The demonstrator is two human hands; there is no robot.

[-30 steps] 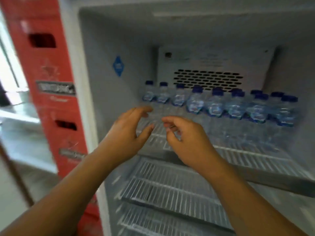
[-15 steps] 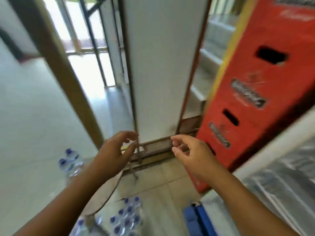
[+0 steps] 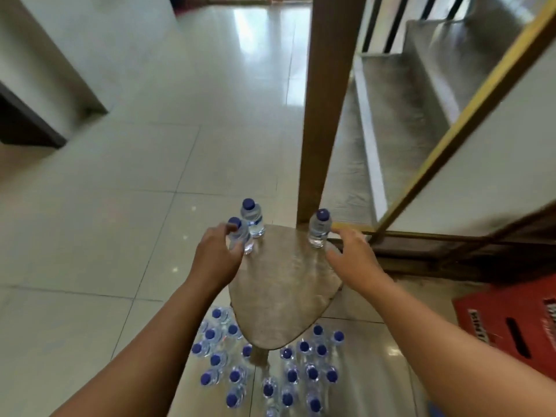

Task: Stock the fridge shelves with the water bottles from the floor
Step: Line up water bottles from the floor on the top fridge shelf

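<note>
Three small clear water bottles with blue caps stand on a beige stool top (image 3: 282,290). My left hand (image 3: 216,257) wraps around the near-left bottle (image 3: 240,236), with a second bottle (image 3: 252,218) just behind it. My right hand (image 3: 352,254) is open with its fingers spread, just right of the third bottle (image 3: 319,228) and apart from it. Several more bottles (image 3: 270,368) stand on the tiled floor around and under the stool's near edge. The fridge shelves are out of view.
A wooden post (image 3: 328,100) rises right behind the stool. Grey steps (image 3: 406,109) and a white panel with a gold edge (image 3: 493,139) lie to the right. A red crate (image 3: 511,329) sits at the lower right. Glossy floor tiles (image 3: 120,206) spread out to the left.
My view swung from the fridge shelf down to the floor and stool. Both hands came down empty; the left has closed around a bottle, and the right has reached beside another.
</note>
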